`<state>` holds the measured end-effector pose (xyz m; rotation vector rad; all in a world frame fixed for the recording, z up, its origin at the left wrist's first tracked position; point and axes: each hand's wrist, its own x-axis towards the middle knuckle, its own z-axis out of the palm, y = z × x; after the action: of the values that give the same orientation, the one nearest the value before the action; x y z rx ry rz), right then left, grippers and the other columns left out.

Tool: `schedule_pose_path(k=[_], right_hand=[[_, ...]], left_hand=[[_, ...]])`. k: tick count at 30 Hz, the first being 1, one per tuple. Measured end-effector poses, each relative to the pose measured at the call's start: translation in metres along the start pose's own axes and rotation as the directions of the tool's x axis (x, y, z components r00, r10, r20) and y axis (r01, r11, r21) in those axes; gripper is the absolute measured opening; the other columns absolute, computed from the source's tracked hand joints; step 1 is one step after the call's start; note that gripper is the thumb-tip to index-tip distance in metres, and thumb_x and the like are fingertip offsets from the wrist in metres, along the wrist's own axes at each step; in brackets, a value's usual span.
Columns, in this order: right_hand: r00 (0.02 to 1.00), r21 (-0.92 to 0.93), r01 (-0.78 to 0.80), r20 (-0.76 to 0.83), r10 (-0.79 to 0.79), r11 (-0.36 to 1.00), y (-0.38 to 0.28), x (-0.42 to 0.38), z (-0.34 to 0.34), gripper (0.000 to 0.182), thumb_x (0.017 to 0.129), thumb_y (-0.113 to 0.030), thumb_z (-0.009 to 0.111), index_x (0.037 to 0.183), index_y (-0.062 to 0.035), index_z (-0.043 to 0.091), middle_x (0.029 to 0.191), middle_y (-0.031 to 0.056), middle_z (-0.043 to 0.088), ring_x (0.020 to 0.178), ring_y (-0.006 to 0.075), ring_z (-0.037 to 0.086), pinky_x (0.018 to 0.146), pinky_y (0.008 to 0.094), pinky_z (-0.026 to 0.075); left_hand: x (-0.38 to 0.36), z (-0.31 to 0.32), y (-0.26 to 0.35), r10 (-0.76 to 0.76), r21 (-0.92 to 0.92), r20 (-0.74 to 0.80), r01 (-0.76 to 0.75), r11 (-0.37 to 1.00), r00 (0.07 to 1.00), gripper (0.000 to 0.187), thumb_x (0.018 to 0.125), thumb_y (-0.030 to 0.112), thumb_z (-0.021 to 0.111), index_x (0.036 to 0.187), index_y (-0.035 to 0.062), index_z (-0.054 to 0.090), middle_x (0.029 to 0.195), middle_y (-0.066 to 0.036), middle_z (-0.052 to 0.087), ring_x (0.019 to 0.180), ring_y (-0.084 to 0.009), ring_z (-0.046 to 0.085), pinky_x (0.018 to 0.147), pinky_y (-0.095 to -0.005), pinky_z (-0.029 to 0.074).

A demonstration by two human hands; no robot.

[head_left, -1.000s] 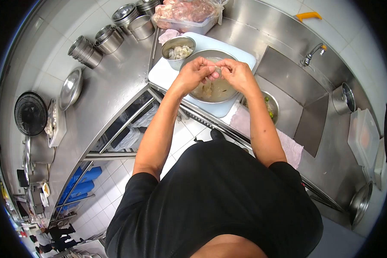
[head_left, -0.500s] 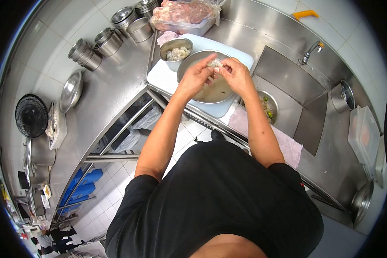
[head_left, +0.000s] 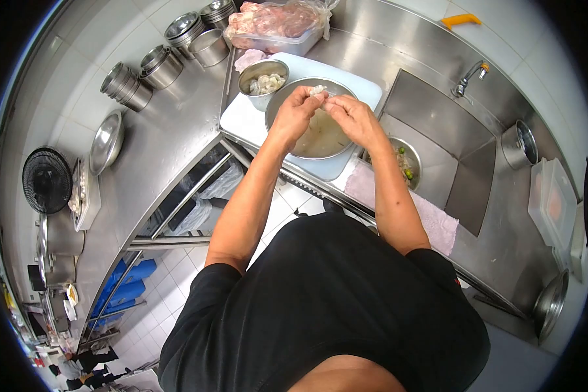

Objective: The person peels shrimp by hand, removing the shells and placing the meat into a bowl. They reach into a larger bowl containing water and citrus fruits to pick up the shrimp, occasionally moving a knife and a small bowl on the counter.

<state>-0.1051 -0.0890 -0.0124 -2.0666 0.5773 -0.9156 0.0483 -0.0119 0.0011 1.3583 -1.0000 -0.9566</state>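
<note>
Over a large metal bowl (head_left: 318, 145) of cloudy liquid, my left hand (head_left: 296, 112) and my right hand (head_left: 355, 119) meet at the fingertips. A small whitish, translucent piece of food (head_left: 317, 90) is pinched in my left fingers. The fingers of my right hand are closed against it; what they grip is too small to make out. The bowl rests on a pale blue board (head_left: 366, 89). Left of it stands a smaller metal bowl (head_left: 261, 100) with whitish pieces inside.
A tub of wrapped meat (head_left: 277, 43) sits behind the board. To the right are a sink (head_left: 438, 117), a tap (head_left: 467, 80), a bowl with green bits (head_left: 405, 163) and a pink cloth (head_left: 431, 215). Metal pots (head_left: 162, 67) line the left counter.
My left fingers, spread before, have closed around the whitish piece. Both hands have come together at the fingertips, and the piece has shifted slightly left and up.
</note>
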Motion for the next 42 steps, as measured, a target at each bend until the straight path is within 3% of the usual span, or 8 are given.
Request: schedule_pose_path(k=[9, 13, 15, 18, 21, 26, 32, 42], right_hand=[[0.998, -0.055, 0.016, 0.058, -0.013, 0.998, -0.004, -0.002, -0.01, 0.024, 0.092, -0.025, 0.065, 0.094, -0.0005, 0.067, 0.077, 0.0076, 0.058, 0.069, 0.0177, 0.055, 0.064, 0.0306, 0.045], [0.983, 0.045, -0.163, -0.077, 0.166, 0.986, 0.027, -0.015, -0.028, 0.024, 0.092, -0.024, 0.064, 0.103, -0.0033, 0.069, 0.078, 0.0068, 0.061, 0.069, 0.0167, 0.055, 0.065, 0.0289, 0.045], [0.943, 0.003, -0.266, -0.207, 0.261, 0.964, 0.033, -0.025, -0.049, 0.026, 0.091, -0.023, 0.06, 0.108, -0.0064, 0.071, 0.101, 0.0139, 0.069, 0.088, 0.0316, 0.064, 0.081, 0.0343, 0.05], [0.918, -0.307, -0.385, -0.23, 0.324, 0.87, 0.077, -0.046, -0.08, 0.032, 0.09, -0.022, 0.061, 0.118, -0.007, 0.067, 0.117, 0.0163, 0.066, 0.101, 0.0322, 0.063, 0.091, 0.0357, 0.049], [0.856, -0.543, -0.505, -0.212, 0.472, 0.671, 0.116, -0.07, -0.091, 0.041, 0.088, -0.019, 0.063, 0.127, -0.0057, 0.061, 0.128, 0.0177, 0.061, 0.113, 0.0346, 0.058, 0.099, 0.0381, 0.045], [0.958, -0.555, -0.277, -0.218, 0.184, 0.784, 0.079, -0.055, -0.084, 0.046, 0.086, -0.013, 0.066, 0.13, -0.0047, 0.057, 0.131, 0.0168, 0.059, 0.123, 0.035, 0.052, 0.105, 0.0413, 0.041], [0.978, -0.456, 0.21, 0.108, -0.18, 0.865, 0.017, -0.023, -0.02, 0.049, 0.083, -0.013, 0.069, 0.131, -0.0079, 0.058, 0.13, 0.0112, 0.061, 0.125, 0.0302, 0.051, 0.106, 0.0413, 0.038], [0.984, -0.481, 0.175, 0.114, -0.136, 0.859, 0.002, 0.011, 0.009, 0.043, 0.081, -0.017, 0.073, 0.122, -0.0124, 0.064, 0.107, 0.008, 0.069, 0.106, 0.0276, 0.06, 0.095, 0.043, 0.042]], left_hand=[[0.007, -0.007, 0.008, -0.135, -0.447, 0.085, 0.159, 0.88, 0.987, 0.017, 0.094, 0.026, 0.062, 0.103, 0.0112, 0.062, 0.109, -0.003, 0.068, 0.099, -0.0135, 0.06, 0.091, -0.033, 0.044], [0.04, -0.038, -0.003, 0.108, 0.133, -0.218, -0.08, 0.988, 0.97, 0.029, 0.09, 0.028, 0.067, 0.106, 0.0046, 0.067, 0.102, -0.007, 0.071, 0.096, -0.0172, 0.064, 0.085, -0.0328, 0.048], [0.059, -0.066, -0.013, 0.236, 0.343, -0.263, -0.138, 0.929, 0.935, 0.039, 0.087, 0.032, 0.07, 0.113, 0.0021, 0.067, 0.107, -0.01, 0.071, 0.098, -0.023, 0.067, 0.088, -0.0377, 0.049], [0.047, -0.07, 0.009, 0.458, 0.857, -0.173, -0.096, 0.506, 0.872, 0.041, 0.083, 0.034, 0.071, 0.113, 0.0071, 0.07, 0.111, -0.018, 0.07, 0.102, -0.0308, 0.067, 0.088, -0.0402, 0.051], [0.025, -0.044, 0.021, -0.127, 0.909, 0.021, 0.034, 0.416, 0.992, 0.042, 0.085, 0.039, 0.064, 0.11, 0.007, 0.071, 0.112, -0.02, 0.068, 0.105, -0.0345, 0.065, 0.09, -0.0433, 0.051], [0.008, 0.003, -0.037, -0.316, 0.973, 0.216, -0.231, -0.009, 0.924, 0.037, 0.083, 0.044, 0.061, 0.104, 0.0156, 0.074, 0.103, -0.016, 0.07, 0.1, -0.0332, 0.066, 0.087, -0.0444, 0.051], [0.022, -0.019, -0.025, -0.088, 0.911, 0.19, -0.143, 0.386, 0.978, 0.032, 0.085, 0.036, 0.061, 0.103, 0.0133, 0.073, 0.093, -0.015, 0.072, 0.091, -0.0312, 0.069, 0.085, -0.0418, 0.051], [0.017, -0.026, -0.004, 0.025, 0.454, 0.039, -0.04, 0.89, 0.999, 0.054, 0.083, 0.025, 0.076, 0.125, -0.0009, 0.053, 0.092, -0.015, 0.073, 0.089, -0.0231, 0.069, 0.079, -0.0354, 0.051]])
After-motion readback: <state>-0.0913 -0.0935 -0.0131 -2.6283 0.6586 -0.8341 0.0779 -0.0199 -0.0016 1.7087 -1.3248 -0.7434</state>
